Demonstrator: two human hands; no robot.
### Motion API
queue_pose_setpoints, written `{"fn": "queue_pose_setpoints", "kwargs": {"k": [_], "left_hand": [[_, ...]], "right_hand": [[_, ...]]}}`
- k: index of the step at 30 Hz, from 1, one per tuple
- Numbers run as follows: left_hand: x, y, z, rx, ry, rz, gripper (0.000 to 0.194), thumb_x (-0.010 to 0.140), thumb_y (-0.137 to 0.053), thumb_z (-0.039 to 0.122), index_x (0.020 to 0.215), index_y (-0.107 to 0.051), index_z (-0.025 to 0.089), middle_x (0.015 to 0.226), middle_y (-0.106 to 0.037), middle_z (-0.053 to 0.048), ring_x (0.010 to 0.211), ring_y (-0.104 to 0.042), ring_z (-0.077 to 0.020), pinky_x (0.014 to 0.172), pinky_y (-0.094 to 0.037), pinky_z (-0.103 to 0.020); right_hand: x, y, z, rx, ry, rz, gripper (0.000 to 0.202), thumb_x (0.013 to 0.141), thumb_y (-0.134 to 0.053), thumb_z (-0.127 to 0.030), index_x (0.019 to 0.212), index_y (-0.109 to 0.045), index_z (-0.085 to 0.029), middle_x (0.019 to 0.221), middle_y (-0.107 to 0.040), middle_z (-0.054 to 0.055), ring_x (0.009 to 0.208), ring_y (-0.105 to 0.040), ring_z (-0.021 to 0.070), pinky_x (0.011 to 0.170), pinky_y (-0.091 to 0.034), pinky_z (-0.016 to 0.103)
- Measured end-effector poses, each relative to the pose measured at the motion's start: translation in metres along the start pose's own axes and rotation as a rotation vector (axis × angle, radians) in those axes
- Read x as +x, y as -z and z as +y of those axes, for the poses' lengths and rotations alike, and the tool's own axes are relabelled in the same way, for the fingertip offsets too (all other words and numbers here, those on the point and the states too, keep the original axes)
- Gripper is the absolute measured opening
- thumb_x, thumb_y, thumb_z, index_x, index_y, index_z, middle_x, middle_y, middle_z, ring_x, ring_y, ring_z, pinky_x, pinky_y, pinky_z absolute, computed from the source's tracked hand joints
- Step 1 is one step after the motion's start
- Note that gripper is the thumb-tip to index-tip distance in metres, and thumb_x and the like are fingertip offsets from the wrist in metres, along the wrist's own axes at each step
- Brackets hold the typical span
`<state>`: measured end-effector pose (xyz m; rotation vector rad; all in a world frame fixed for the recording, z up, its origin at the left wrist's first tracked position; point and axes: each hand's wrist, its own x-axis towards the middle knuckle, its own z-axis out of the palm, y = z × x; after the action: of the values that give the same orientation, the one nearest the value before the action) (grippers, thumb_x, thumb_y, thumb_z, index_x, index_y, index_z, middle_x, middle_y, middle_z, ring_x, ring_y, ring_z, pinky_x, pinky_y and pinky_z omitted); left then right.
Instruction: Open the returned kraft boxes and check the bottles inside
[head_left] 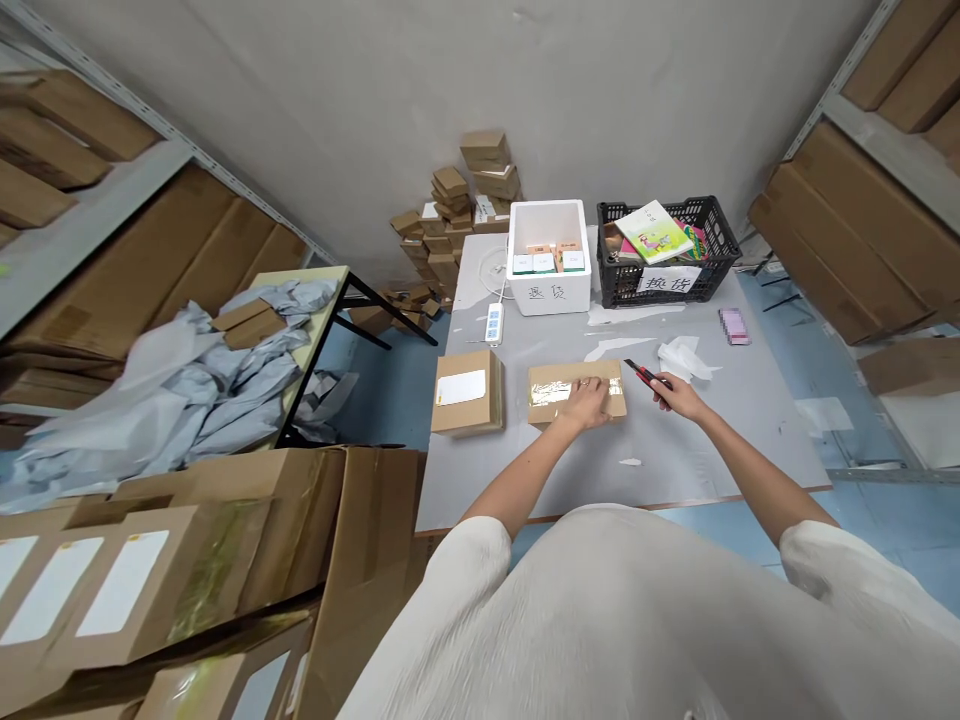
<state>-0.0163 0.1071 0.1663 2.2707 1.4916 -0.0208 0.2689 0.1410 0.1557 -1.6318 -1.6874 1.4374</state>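
A taped cardboard box (547,385) lies on the grey table in front of me, clear shiny tape running along its top. My left hand (589,400) is on the right part of this box, its fingers bent and gripping it. Just right of the box, my right hand (677,396) is closed around a red and black utility knife (643,374). The dark blade points up and left, close to the box's right end and apart from it. Another cardboard box (466,393) with a white label sits to the left.
Behind the boxes stand a white foam box (550,293) and a black crate (660,285) with books. A power strip (494,323), crumpled white paper (684,358) and a phone-like pink item (734,326) lie on the table (720,450). Stacked cartons (247,540) crowd the left.
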Motion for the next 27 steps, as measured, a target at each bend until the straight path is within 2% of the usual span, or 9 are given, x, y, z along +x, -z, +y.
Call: {"fn": "queue_pose_setpoints", "kwargs": {"k": [4, 8, 12, 16, 22, 24, 27], "left_hand": [[0.007, -0.003, 0.004, -0.003, 0.028, -0.023, 0.070, 0.084, -0.082, 0.039, 0.145, -0.053, 0.024, 0.145, -0.057, -0.016, 0.142, -0.054, -0.0370, 0.124, -0.033, -0.051], [0.008, -0.006, 0.003, -0.034, 0.062, -0.034, 0.066, 0.080, -0.086, 0.036, 0.138, -0.058, 0.021, 0.142, -0.057, -0.017, 0.135, -0.058, -0.0378, 0.119, -0.039, -0.048], [0.008, -0.006, 0.003, -0.059, 0.085, -0.035, 0.073, 0.078, -0.087, 0.033, 0.143, -0.056, 0.022, 0.145, -0.054, -0.017, 0.129, -0.061, -0.0375, 0.114, -0.044, -0.046], [0.006, -0.005, 0.005, -0.045, 0.079, -0.036, 0.069, 0.081, -0.086, 0.032, 0.143, -0.056, 0.020, 0.144, -0.054, -0.017, 0.129, -0.060, -0.0373, 0.112, -0.045, -0.045], [0.002, -0.004, 0.007, -0.032, 0.072, -0.030, 0.071, 0.084, -0.084, 0.032, 0.147, -0.053, 0.023, 0.145, -0.053, -0.015, 0.129, -0.061, -0.0370, 0.115, -0.045, -0.046], [0.001, -0.004, 0.007, -0.031, 0.076, -0.027, 0.070, 0.085, -0.083, 0.031, 0.148, -0.053, 0.024, 0.146, -0.053, -0.015, 0.128, -0.061, -0.0363, 0.115, -0.045, -0.047], [0.000, -0.003, 0.007, -0.043, 0.078, -0.019, 0.070, 0.085, -0.082, 0.029, 0.148, -0.053, 0.024, 0.146, -0.053, -0.015, 0.127, -0.062, -0.0359, 0.116, -0.045, -0.047]], "right_hand": [[0.003, 0.025, -0.007, -0.136, 0.012, -0.087, 0.045, 0.097, -0.064, -0.065, 0.115, -0.063, -0.024, 0.087, -0.077, 0.003, 0.063, -0.069, 0.0178, 0.058, -0.050, 0.028], [0.011, 0.033, -0.011, -0.419, 0.132, -0.103, 0.036, 0.096, -0.063, -0.058, 0.103, -0.074, -0.025, 0.087, -0.077, 0.003, 0.076, -0.070, 0.0219, 0.070, -0.051, 0.031], [0.026, 0.035, -0.011, -0.582, 0.185, -0.113, 0.031, 0.094, -0.064, -0.052, 0.103, -0.080, -0.028, 0.088, -0.078, 0.004, 0.080, -0.067, 0.0245, 0.073, -0.048, 0.033], [0.044, 0.038, -0.012, -0.691, 0.179, -0.175, 0.028, 0.094, -0.065, -0.047, 0.106, -0.082, -0.028, 0.092, -0.079, 0.006, 0.084, -0.068, 0.0260, 0.074, -0.048, 0.033], [0.070, 0.031, -0.025, -0.806, 0.310, -0.225, 0.022, 0.092, -0.066, -0.040, 0.104, -0.081, -0.028, 0.105, -0.080, 0.009, 0.098, -0.070, 0.0305, 0.085, -0.050, 0.038], [0.077, 0.027, -0.029, -0.791, 0.314, -0.240, 0.019, 0.089, -0.069, -0.040, 0.099, -0.080, -0.028, 0.102, -0.080, 0.009, 0.096, -0.070, 0.0304, 0.087, -0.050, 0.039], [0.081, 0.026, -0.031, -0.726, 0.219, -0.302, 0.018, 0.085, -0.074, -0.045, 0.093, -0.078, -0.029, 0.087, -0.077, 0.006, 0.084, -0.068, 0.0272, 0.081, -0.050, 0.037]]}}
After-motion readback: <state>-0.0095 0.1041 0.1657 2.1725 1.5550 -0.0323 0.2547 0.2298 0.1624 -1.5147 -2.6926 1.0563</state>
